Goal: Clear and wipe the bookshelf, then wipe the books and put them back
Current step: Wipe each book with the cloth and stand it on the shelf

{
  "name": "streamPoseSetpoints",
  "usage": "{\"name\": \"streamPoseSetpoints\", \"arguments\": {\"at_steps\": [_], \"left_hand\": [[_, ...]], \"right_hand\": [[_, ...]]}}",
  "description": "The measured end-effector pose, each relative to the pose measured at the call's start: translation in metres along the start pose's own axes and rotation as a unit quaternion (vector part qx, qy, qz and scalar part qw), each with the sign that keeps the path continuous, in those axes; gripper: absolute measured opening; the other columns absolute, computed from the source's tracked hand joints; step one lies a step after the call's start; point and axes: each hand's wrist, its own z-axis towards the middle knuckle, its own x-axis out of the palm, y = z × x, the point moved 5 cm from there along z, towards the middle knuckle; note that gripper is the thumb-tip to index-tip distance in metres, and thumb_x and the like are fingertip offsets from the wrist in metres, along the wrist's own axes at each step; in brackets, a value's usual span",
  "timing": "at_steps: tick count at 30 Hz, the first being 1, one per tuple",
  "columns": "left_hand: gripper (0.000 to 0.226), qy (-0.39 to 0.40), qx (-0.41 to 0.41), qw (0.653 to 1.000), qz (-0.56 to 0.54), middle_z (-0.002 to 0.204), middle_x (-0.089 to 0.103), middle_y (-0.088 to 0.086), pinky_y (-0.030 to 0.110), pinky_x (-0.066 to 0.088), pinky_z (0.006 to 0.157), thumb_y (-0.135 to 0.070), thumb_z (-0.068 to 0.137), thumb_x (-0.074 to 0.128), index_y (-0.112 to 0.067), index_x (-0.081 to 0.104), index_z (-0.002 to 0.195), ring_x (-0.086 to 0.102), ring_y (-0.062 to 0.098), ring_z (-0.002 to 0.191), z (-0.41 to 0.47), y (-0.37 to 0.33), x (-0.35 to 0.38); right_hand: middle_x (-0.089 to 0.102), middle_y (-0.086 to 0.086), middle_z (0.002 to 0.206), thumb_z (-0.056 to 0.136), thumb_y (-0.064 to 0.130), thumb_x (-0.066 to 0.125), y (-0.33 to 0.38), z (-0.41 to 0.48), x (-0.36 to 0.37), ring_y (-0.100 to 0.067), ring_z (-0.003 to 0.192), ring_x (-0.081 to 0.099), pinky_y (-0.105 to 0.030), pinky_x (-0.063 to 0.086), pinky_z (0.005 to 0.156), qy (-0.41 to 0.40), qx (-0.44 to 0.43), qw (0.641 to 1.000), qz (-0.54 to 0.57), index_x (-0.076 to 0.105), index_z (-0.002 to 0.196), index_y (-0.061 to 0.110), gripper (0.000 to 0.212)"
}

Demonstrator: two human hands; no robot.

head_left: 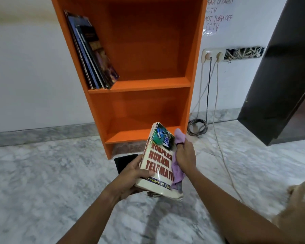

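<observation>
My left hand [130, 175] grips a thick cream book with red title letters [157, 161] by its lower left edge, cover facing me, above the floor in front of the shelf. My right hand [185, 155] holds a purple cloth [179, 170] against the book's right side. The orange bookshelf [141, 85] stands against the wall. Several dark books [93, 51] lean against the left wall of its upper compartment. The lower compartment holds nothing.
A black flat object [124, 162] lies on the marble floor by the shelf's foot, partly behind my left hand. Cables [208, 95] run from a wall socket [212, 56] to a coil [197, 127] on the floor. A dark door [278, 76] stands at right.
</observation>
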Motion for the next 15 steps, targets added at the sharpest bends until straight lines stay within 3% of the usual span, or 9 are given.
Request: {"name": "streamPoseSetpoints", "arguments": {"at_steps": [3, 5, 7, 9, 11, 13, 15], "left_hand": [[0.053, 0.01, 0.003, 1.0, 0.016, 0.114, 0.074, 0.018, 0.048, 0.062, 0.082, 0.008, 0.087, 0.067, -0.018, 0.054, 0.132, 0.073, 0.039, 0.1, -0.001, -0.003, 0.004], [0.05, 0.012, 0.008, 1.0, 0.013, 0.11, 0.075, 0.017, 0.042, 0.064, 0.073, 0.01, 0.088, 0.066, -0.017, 0.056, 0.129, 0.074, 0.035, 0.092, 0.001, -0.005, 0.008], [0.049, 0.017, 0.02, 1.0, 0.003, 0.105, 0.074, 0.017, 0.036, 0.061, 0.064, 0.013, 0.088, 0.062, -0.016, 0.058, 0.128, 0.073, 0.03, 0.084, 0.004, -0.008, 0.013], [0.05, 0.007, 0.046, 0.999, -0.003, 0.104, 0.074, 0.016, 0.031, 0.058, 0.062, 0.016, 0.088, 0.056, -0.015, 0.062, 0.126, 0.072, 0.025, 0.081, 0.006, -0.012, 0.014], [0.051, -0.026, 0.066, 0.997, -0.008, 0.107, 0.075, 0.016, 0.035, 0.059, 0.069, 0.017, 0.085, 0.055, -0.015, 0.066, 0.123, 0.073, 0.027, 0.088, 0.011, -0.016, 0.009], [0.05, -0.048, 0.076, 0.996, -0.021, 0.111, 0.074, 0.018, 0.042, 0.059, 0.078, 0.017, 0.084, 0.055, -0.01, 0.065, 0.124, 0.072, 0.034, 0.1, 0.016, -0.019, 0.002], [0.052, -0.059, 0.068, 0.995, -0.04, 0.112, 0.074, 0.017, 0.042, 0.059, 0.072, 0.014, 0.085, 0.058, -0.015, 0.064, 0.127, 0.073, 0.033, 0.093, 0.018, -0.02, -0.004]], "right_hand": [[0.055, 0.004, 0.112, 0.106, 0.047, 0.028, 0.036, -0.011, -0.005, -0.015, 0.094, 0.061, -0.036, 0.05, 0.073, -0.012, -0.083, 0.996, 0.006, 0.047, 0.129, 0.033, 0.033], [0.057, 0.001, 0.108, 0.105, 0.047, 0.029, 0.063, -0.019, -0.005, -0.015, 0.092, 0.061, -0.034, 0.051, 0.071, 0.015, -0.127, 0.991, 0.047, 0.047, 0.13, 0.029, 0.036], [0.055, -0.001, 0.126, 0.104, 0.038, 0.033, 0.086, -0.031, -0.002, -0.018, 0.114, 0.056, -0.037, 0.046, 0.093, 0.067, -0.19, 0.979, 0.038, 0.043, 0.145, 0.03, 0.043], [0.038, 0.005, 0.158, 0.105, 0.034, 0.035, 0.103, -0.048, 0.007, -0.017, 0.15, 0.027, -0.047, 0.021, 0.121, 0.137, -0.267, 0.954, -0.019, 0.03, 0.157, 0.038, 0.052], [0.026, 0.012, 0.166, 0.105, 0.034, 0.036, 0.106, -0.061, 0.012, -0.009, 0.156, 0.008, -0.048, 0.003, 0.126, 0.181, -0.322, 0.928, -0.049, 0.028, 0.158, 0.038, 0.054], [0.025, 0.016, 0.166, 0.105, 0.031, 0.037, 0.103, -0.073, 0.01, -0.005, 0.155, 0.009, -0.049, 0.002, 0.126, 0.191, -0.337, 0.921, -0.038, 0.029, 0.157, 0.039, 0.054], [0.026, 0.019, 0.164, 0.105, 0.032, 0.037, 0.093, -0.077, 0.009, -0.002, 0.154, 0.014, -0.05, 0.004, 0.126, 0.194, -0.303, 0.933, -0.01, 0.029, 0.157, 0.042, 0.053]]}}
